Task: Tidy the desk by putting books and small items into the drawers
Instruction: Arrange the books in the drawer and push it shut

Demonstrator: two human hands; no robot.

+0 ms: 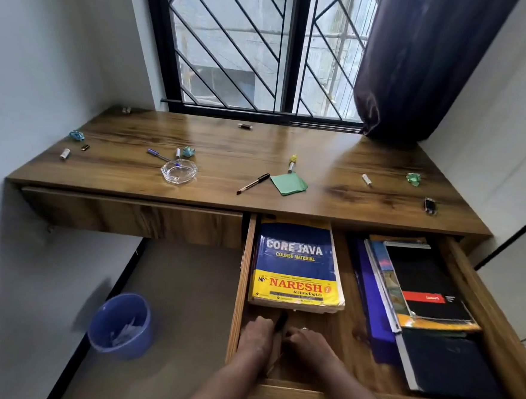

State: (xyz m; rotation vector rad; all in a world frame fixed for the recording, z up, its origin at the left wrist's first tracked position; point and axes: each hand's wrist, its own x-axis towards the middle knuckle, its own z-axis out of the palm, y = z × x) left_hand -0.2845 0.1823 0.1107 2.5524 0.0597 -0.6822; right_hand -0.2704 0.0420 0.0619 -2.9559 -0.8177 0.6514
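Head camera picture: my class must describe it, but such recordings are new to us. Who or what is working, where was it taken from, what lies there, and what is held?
No machine: a person wears a camera on the head, looking down at their hands. The left hand and right hand reach into an open drawer, with a black marker between them; which hand grips it I cannot tell. The drawer holds a Core Java book and a stack of books. On the desk lie a black pen, a glass dish and green paper.
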